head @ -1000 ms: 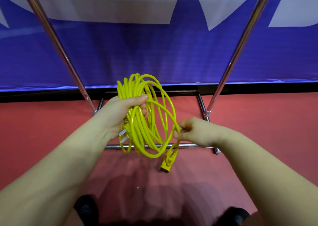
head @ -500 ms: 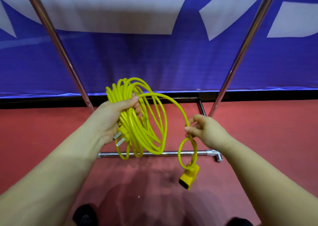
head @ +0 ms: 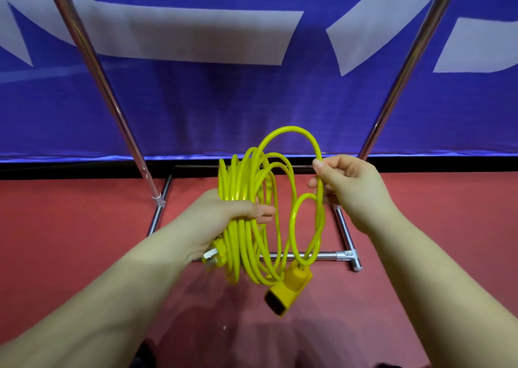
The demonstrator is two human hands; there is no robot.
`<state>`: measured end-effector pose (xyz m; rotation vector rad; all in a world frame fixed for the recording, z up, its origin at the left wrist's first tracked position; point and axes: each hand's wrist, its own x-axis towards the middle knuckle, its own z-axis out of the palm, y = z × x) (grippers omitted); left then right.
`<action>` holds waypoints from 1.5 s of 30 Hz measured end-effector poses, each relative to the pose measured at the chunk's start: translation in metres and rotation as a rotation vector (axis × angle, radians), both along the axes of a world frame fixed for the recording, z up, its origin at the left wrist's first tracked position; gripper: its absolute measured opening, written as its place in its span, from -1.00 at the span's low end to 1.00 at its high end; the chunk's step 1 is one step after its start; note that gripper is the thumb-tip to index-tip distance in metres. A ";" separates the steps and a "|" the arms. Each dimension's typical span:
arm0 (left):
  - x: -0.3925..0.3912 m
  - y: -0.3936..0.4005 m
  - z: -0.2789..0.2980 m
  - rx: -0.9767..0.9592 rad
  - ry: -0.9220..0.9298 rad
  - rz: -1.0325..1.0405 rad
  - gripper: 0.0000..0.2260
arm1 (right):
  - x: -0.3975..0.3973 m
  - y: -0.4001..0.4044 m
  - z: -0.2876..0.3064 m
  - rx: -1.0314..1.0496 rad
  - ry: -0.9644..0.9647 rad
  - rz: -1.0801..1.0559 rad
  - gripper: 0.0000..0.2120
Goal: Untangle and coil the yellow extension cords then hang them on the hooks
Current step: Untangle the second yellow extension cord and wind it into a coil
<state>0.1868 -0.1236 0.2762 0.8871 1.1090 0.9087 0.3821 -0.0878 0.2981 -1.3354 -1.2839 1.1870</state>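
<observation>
The yellow extension cord [head: 246,205] hangs as a coil in mid-air above the red floor [head: 70,227], its loops running up and down. Its socket end [head: 286,289] points down-left; the pronged plug [head: 214,254], slightly blurred, seems to point left. The left hand [head: 224,213] wraps the bundle's middle. The right hand [head: 347,182] pinches the outermost loop, raised just beside the coil.

The yellow extension cord [head: 246,199] hung in a bundled upright coil. One wider loop arched to the right. Its plug [head: 214,254] sat lower left, its socket end [head: 286,289] dangled lower right.
</observation>
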 end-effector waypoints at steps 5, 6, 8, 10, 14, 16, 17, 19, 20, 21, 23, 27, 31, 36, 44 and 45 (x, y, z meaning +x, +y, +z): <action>0.009 0.004 -0.002 0.024 0.012 0.063 -0.91 | -0.009 -0.002 0.001 -0.091 0.123 0.009 -0.85; 0.010 0.005 -0.002 0.025 -0.003 0.080 -0.93 | -0.009 -0.002 0.001 -0.097 0.129 0.004 -0.84; 0.011 0.007 -0.001 0.020 -0.030 0.100 -0.93 | -0.008 -0.001 0.000 -0.104 0.117 -0.004 -0.83; 0.013 0.007 0.000 0.020 -0.043 0.095 -0.91 | -0.008 0.000 -0.001 -0.102 0.103 -0.009 -0.82; 0.019 0.002 0.002 0.039 -0.062 0.038 -0.84 | -0.008 0.001 -0.003 -0.089 0.064 -0.022 -0.82; 0.021 0.001 0.000 0.044 -0.032 0.008 -0.75 | -0.007 0.001 -0.003 -0.088 0.058 -0.024 -0.84; 0.022 0.002 -0.001 0.040 -0.016 0.003 -0.70 | -0.008 0.001 -0.003 -0.087 0.058 -0.024 -0.84; 0.023 0.003 0.000 0.010 0.001 0.015 -0.60 | -0.008 0.000 -0.003 -0.092 0.066 -0.026 -0.84; 0.023 0.003 0.001 -0.004 0.004 0.028 -0.56 | -0.008 0.000 -0.003 -0.094 0.070 -0.029 -0.83; 0.023 0.003 0.003 -0.015 0.004 0.038 -0.54 | -0.008 0.000 -0.003 -0.095 0.071 -0.033 -0.83; 0.023 0.004 0.003 -0.030 0.013 0.034 -0.53 | -0.008 0.000 -0.003 -0.098 0.072 -0.036 -0.82; 0.025 0.001 0.005 -0.018 0.061 -0.004 -0.82 | -0.007 0.001 -0.008 -0.113 0.056 -0.018 -0.84; 0.026 -0.001 0.005 -0.021 0.050 0.013 -0.82 | -0.007 0.002 -0.014 -0.100 0.080 -0.005 -0.84; 0.020 0.004 0.006 -0.068 -0.052 0.139 -0.92 | -0.002 0.000 -0.027 -0.328 -0.072 0.155 -0.61; -0.003 0.019 0.008 -0.100 -0.069 0.274 -0.88 | 0.005 -0.007 -0.036 -0.221 -0.102 0.373 -0.89; -0.004 0.020 0.008 -0.101 -0.060 0.277 -0.86 | 0.005 -0.006 -0.035 -0.206 -0.089 0.360 -0.88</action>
